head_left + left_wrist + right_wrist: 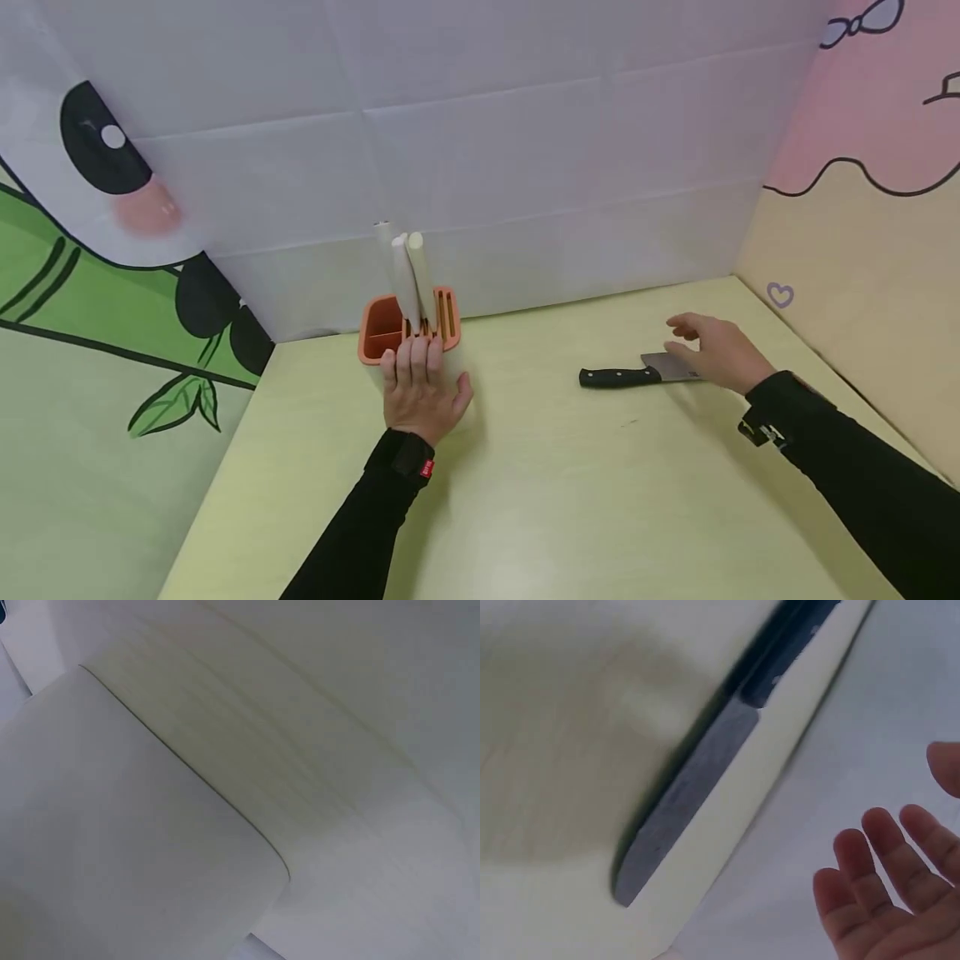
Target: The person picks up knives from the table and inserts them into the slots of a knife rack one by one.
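A knife holder (367, 333) with an orange top stands by the back wall, several white-handled utensils (406, 279) upright in its slots. My left hand (420, 387) lies against its front, fingers straight and fingertips at the rim; the holder's pale side (135, 817) fills the lower left of the left wrist view. On the table to the right lies a kitchen knife (621, 378), black handle pointing left. Over its blade (686, 799) hovers my right hand (712, 350), fingers loosely bent and apart, holding nothing. In the head view that hand hides the blade's tip.
The pale yellow table (525, 500) meets a white backdrop (585, 192) behind the holder. A peach and pink printed panel (862, 275) rises along the right edge, close to my right arm. A green printed panel (97, 400) borders the left.
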A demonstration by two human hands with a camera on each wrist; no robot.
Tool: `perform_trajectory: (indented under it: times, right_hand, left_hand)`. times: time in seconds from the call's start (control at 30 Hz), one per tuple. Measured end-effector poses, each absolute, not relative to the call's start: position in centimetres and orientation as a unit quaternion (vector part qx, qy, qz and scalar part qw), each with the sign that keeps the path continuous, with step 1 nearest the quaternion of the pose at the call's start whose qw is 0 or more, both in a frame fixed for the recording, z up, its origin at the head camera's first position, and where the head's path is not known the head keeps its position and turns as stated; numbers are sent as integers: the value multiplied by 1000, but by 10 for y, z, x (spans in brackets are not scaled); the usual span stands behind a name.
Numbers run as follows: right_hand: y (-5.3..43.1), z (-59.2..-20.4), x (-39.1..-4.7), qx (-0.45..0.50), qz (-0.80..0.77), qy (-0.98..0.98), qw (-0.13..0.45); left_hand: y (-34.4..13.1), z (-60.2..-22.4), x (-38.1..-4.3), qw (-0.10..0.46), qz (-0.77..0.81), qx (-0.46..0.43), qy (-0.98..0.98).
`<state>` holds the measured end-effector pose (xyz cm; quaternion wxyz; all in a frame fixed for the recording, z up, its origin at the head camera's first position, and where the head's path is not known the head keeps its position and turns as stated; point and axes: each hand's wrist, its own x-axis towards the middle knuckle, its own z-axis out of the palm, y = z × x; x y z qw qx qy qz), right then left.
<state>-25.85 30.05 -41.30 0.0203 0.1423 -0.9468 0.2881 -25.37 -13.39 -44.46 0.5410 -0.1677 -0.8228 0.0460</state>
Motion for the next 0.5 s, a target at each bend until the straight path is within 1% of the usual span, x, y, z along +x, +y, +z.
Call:
perform_trajectory:
  times: [0.07, 0.17, 0.3, 0.5]
  right_hand:
    - [307, -423, -255, 157, 260, -953, -5]
    - [306, -436, -250, 173, 223, -959, -25]
    - [296, -448, -246, 188, 177, -966, -20]
    - [285, -462, -246, 201, 158, -966, -23]
  left_hand:
    - [-134, -445, -253, 542, 44, -164, -823]
    - [-133, -445, -251, 539, 44, -159, -826]
    - [-131, -445, -250, 531, 43, -150, -833]
    - [-129, -445, -247, 524, 39, -143, -839]
